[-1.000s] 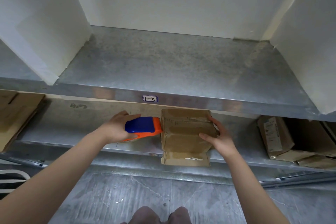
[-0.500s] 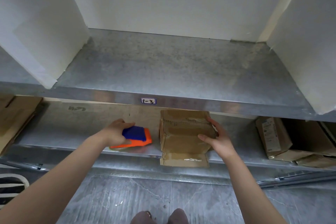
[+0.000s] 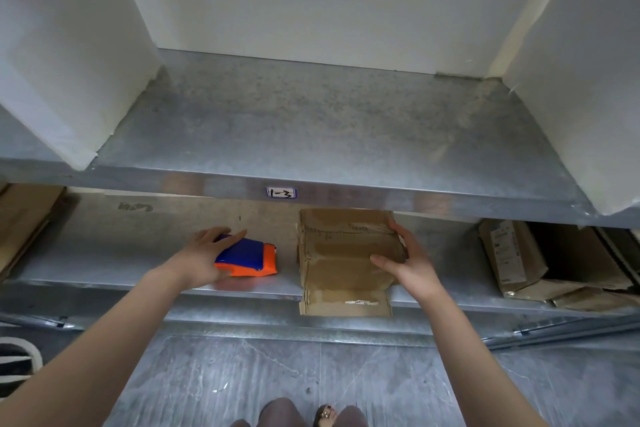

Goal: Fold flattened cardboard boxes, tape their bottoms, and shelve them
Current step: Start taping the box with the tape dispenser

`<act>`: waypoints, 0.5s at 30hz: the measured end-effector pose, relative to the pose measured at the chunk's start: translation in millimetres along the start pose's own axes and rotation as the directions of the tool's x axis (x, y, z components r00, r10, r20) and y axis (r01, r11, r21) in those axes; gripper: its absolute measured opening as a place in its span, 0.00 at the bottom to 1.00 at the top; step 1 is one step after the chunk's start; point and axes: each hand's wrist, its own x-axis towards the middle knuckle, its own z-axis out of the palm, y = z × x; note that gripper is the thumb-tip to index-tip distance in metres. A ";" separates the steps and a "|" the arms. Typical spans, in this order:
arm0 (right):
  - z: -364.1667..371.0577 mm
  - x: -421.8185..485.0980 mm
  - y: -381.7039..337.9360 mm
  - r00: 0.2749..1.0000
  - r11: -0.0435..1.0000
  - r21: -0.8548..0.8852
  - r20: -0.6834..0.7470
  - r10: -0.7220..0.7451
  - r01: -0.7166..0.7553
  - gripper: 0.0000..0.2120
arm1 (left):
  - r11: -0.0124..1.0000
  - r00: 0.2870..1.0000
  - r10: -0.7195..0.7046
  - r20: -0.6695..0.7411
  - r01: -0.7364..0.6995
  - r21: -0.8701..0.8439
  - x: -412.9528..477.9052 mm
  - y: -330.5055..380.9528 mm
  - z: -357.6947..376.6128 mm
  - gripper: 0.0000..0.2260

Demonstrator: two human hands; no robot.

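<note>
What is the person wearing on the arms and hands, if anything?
The left hand and right hand wear no gloves; I see no rings, watch or bracelet. The left arm and right arm are bare to the frame edge; no sleeves show.

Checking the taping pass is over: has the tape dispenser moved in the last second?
Yes. The tape dispenser has shifted left, away from the box edge it touched, now mostly left of the shelf label.
</note>
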 end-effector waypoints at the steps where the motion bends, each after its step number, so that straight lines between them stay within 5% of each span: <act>1: 1.5 -0.3 -0.3 1.000 1.000 -0.004 -0.007 -0.005 0.005 0.39 | 0.998 1.000 -0.001 0.004 0.001 0.065 -2.7 2.4 -0.2 0.37; 3: 5.7 -2.8 -1.2 1.000 0.999 -0.037 -0.023 -0.021 0.020 0.40 | 0.992 1.000 0.008 -0.025 -0.004 0.126 -8.7 13.4 -4.4 0.43; 5: 10.9 -5.6 -2.7 0.998 0.995 -0.086 -0.032 -0.047 0.044 0.40 | 0.997 0.987 0.073 -0.141 -0.073 0.006 -14.5 36.4 -11.8 0.45; 9: 22.7 -8.8 -7.4 0.992 0.975 -0.194 -0.032 -0.119 0.110 0.38 | 0.950 0.893 0.221 -0.391 -0.288 -0.121 -18.0 102.1 -17.0 0.32; 12: 28.5 -10.7 -9.8 0.984 0.934 -0.319 -0.022 -0.176 0.160 0.37 | 0.919 0.845 0.335 -0.417 -0.390 -0.053 -11.0 148.1 -5.6 0.25; 15: 30.2 -10.8 -15.7 0.974 0.853 -0.480 0.008 -0.226 0.202 0.34 | 0.931 0.869 0.345 -0.354 -0.364 0.013 1.1 170.1 5.4 0.28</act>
